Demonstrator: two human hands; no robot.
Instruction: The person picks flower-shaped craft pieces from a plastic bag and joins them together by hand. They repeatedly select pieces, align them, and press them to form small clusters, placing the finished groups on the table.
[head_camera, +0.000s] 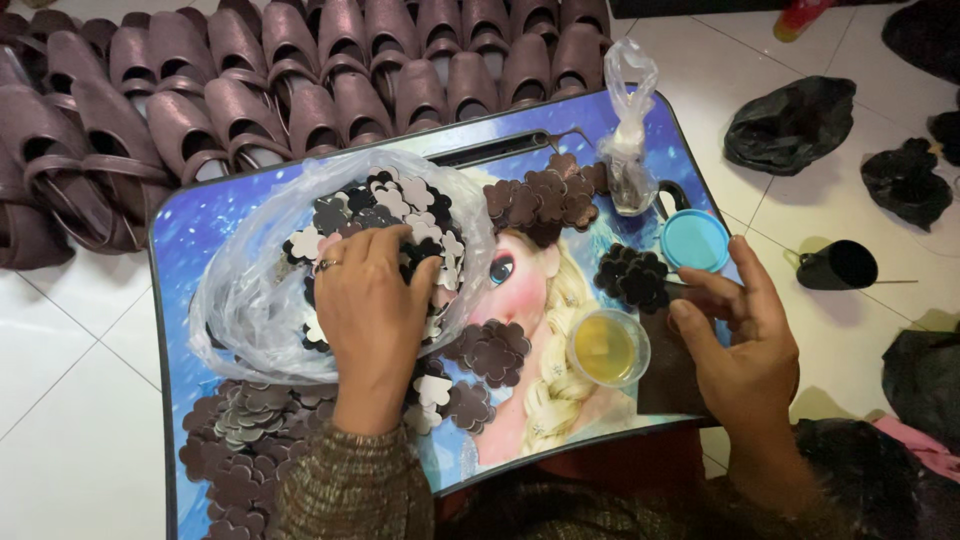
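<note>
My left hand (372, 305) lies palm down in the clear plastic bag (250, 300) of brown flower-shaped cutouts (400, 205), fingers curled into the heap; whether they grip any I cannot tell. My right hand (745, 345) rests at the right edge of the lap-desk surface (215, 215), fingers loosely spread, holding nothing, thumb just beside a dark cluster of flowers (630, 275). A small cup of yellow glue (607, 348) stands between my hands, its blue lid (694, 240) lying above. Rows of brown slippers (300, 70) lie beyond the surface.
</note>
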